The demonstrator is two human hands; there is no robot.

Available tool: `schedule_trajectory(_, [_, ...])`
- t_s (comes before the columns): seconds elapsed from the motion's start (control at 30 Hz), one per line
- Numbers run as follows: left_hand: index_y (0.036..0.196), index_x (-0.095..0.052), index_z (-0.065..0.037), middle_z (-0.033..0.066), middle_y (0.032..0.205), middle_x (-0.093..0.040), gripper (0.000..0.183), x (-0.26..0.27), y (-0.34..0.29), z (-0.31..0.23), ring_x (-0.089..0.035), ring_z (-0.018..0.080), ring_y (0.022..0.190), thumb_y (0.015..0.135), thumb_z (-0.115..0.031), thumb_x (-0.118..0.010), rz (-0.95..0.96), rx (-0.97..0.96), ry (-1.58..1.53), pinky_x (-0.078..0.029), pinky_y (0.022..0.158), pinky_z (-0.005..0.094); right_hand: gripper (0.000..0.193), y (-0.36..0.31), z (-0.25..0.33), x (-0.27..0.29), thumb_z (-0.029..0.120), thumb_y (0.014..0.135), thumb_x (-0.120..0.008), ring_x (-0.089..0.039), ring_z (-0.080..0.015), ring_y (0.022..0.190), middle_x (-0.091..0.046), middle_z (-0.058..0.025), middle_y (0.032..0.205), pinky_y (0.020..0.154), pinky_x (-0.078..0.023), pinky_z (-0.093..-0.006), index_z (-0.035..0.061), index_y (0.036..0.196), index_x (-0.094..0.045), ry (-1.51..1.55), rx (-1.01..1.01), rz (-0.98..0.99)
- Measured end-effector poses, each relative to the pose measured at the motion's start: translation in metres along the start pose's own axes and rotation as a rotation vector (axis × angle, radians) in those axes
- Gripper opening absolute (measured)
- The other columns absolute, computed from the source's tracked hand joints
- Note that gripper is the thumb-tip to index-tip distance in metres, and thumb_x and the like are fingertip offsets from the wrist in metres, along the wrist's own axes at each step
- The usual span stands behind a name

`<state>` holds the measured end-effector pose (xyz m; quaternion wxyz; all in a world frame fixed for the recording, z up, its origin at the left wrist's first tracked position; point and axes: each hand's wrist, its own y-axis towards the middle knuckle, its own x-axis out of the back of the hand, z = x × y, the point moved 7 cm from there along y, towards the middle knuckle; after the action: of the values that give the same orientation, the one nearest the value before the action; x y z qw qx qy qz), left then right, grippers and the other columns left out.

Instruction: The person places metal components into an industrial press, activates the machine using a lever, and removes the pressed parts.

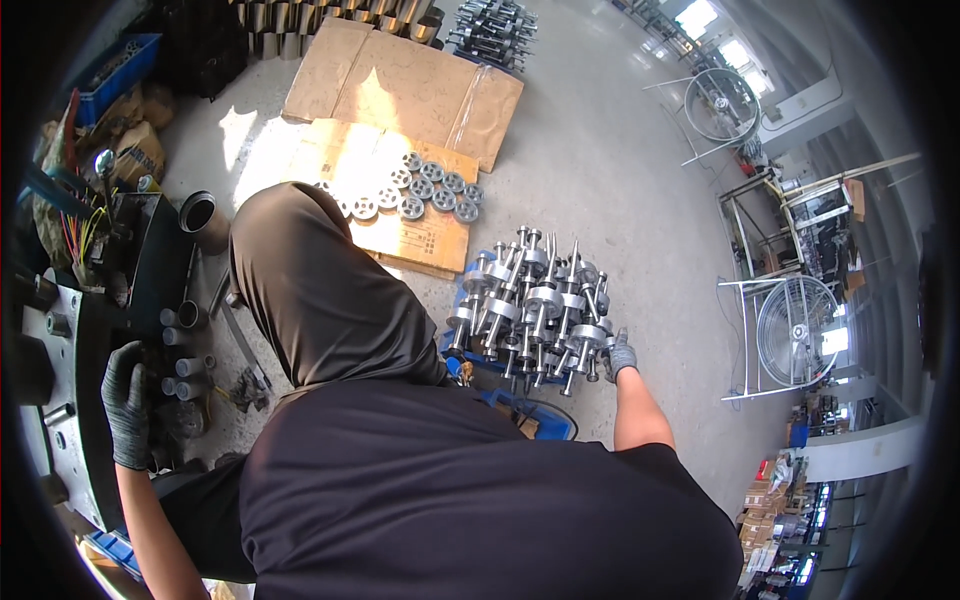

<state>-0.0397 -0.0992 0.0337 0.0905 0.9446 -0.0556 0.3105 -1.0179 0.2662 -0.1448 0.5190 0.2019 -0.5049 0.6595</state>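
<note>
My left hand (126,405), in a grey knit glove, is at the edge of the dark metal machine (62,390) on the left. Its fingers are loosely extended, and nothing shows in them. Off to the right, my gloved right hand (621,357) is at the side of a pile of metal shafts with thick round collars (540,305). The thumb points up and the other fingers bend toward the shaft ends, which partly hide them; whether they grip one is not visible. The shafts are stacked upright and tilted over a blue crate (545,418).
Several spoked metal wheels (411,207) lie on flattened cardboard (440,245) ahead of my knee. Dark cylinders (190,388) and an open round can (203,217) stand beside the machine. More shafts (492,35) are heaped at the back. Large wire-caged fans (798,332) stand on the right.
</note>
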Motion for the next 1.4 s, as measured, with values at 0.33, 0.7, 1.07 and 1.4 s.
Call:
schedule_trajectory(0.33, [0.132,-0.064,-0.001,0.0066,0.121,-0.066,0.031,-0.002,-0.002,-0.004,-0.061,0.0162,0.11,0.103,-0.009,-0.061,0.002,0.046,-0.056,-0.049,0.099,0.03,0.087,-0.059,0.011,0.002,0.073,0.103,-0.034,-0.067,-0.048,0.116,-0.07,-0.0334,0.122,0.099,-0.052,-0.0564,-0.0054,0.125,-0.065,-0.116,0.297,-0.374])
schedule_trajectory(0.7, [0.131,-0.064,0.0,0.0081,0.119,-0.067,0.03,-0.005,0.0,-0.008,-0.063,0.018,0.109,0.102,-0.01,-0.061,-0.003,-0.008,-0.013,-0.049,0.099,0.0308,0.084,-0.012,-0.011,-0.014,0.088,0.094,-0.035,-0.069,-0.0279,0.061,-0.071,-0.0092,0.072,0.048,-0.054,-0.0517,0.0142,0.09,-0.074,0.293,-0.019,0.618])
schedule_trajectory(1.07, [0.128,-0.066,0.002,0.0107,0.12,-0.068,0.031,0.036,-0.014,-0.028,-0.064,0.0207,0.111,0.1,-0.01,-0.062,-0.225,-0.074,0.011,-0.049,0.102,0.0328,0.107,-0.099,0.268,0.045,0.091,0.081,-0.053,-0.067,-0.0283,0.091,-0.064,-0.0189,0.132,0.07,-0.056,-0.043,0.0206,0.16,-0.042,-0.327,0.453,0.152])
schedule_trajectory(1.4, [0.135,-0.065,-0.001,0.0115,0.12,-0.074,0.038,0.207,-0.167,0.011,-0.073,0.0235,0.106,0.105,-0.024,-0.066,-1.06,-0.149,-0.516,-0.059,0.096,0.0392,0.012,-0.613,0.51,-0.157,0.011,0.09,-0.078,-0.063,-0.0142,0.078,-0.067,-0.0044,0.086,0.071,-0.052,-0.0302,0.0022,0.093,-0.07,-0.309,1.991,0.93])
